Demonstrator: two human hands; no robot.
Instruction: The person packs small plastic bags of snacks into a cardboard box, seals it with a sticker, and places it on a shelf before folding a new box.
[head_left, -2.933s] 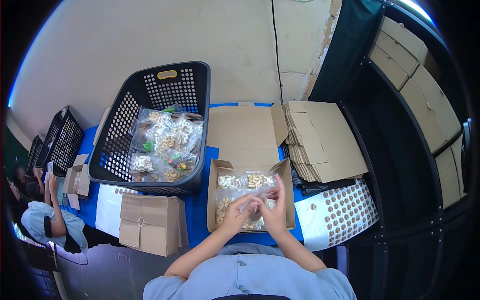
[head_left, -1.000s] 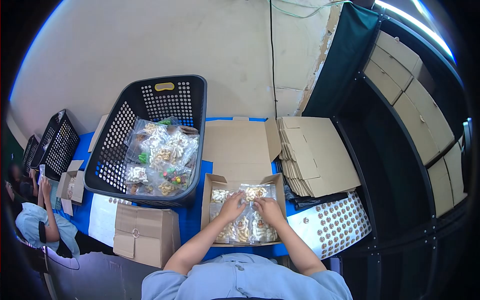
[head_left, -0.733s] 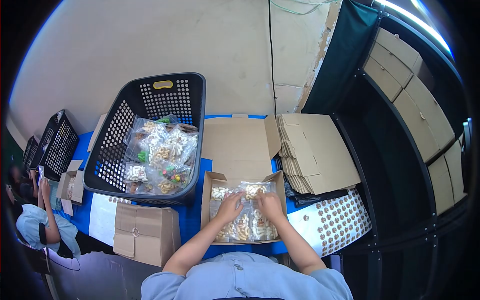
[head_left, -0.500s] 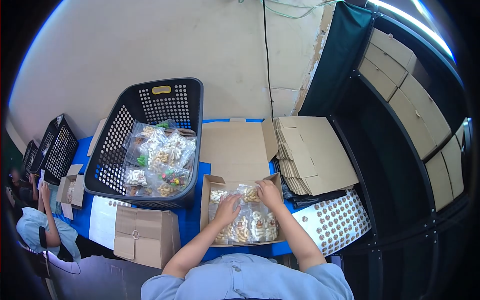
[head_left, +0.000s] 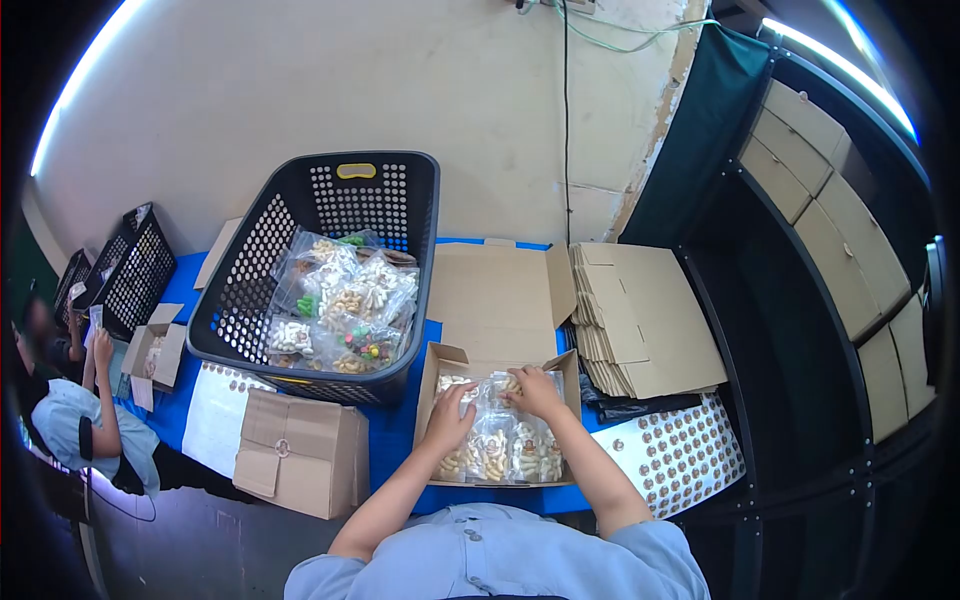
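An open cardboard box [head_left: 500, 482] stands in front of me, its lid folded back, with clear bags of pale pieces [head_left: 492, 450] laid in rows inside. My left hand [head_left: 450, 418] rests on the bags at the left of the box, fingers spread. My right hand [head_left: 536, 392] is on a bag in the upper right part of the box, its fingers curled at the bag's edge. Left of the box, a big black basket [head_left: 405, 290] holds more clear bags [head_left: 345, 300], some with green or mixed-colour pieces.
Flattened cardboard boxes [head_left: 655, 320] are stacked on the right beside a sticker sheet [head_left: 680, 450]. A closed box [head_left: 300, 455] sits front left. Dark shelves [head_left: 800, 340] hold cartons at the right. Another person [head_left: 85, 430] is at the far left, near smaller baskets [head_left: 135, 270].
The view has shifted, so most things appear farther right. My right hand has moved slightly inward and down over the bags. The co-worker's hands are still raised.
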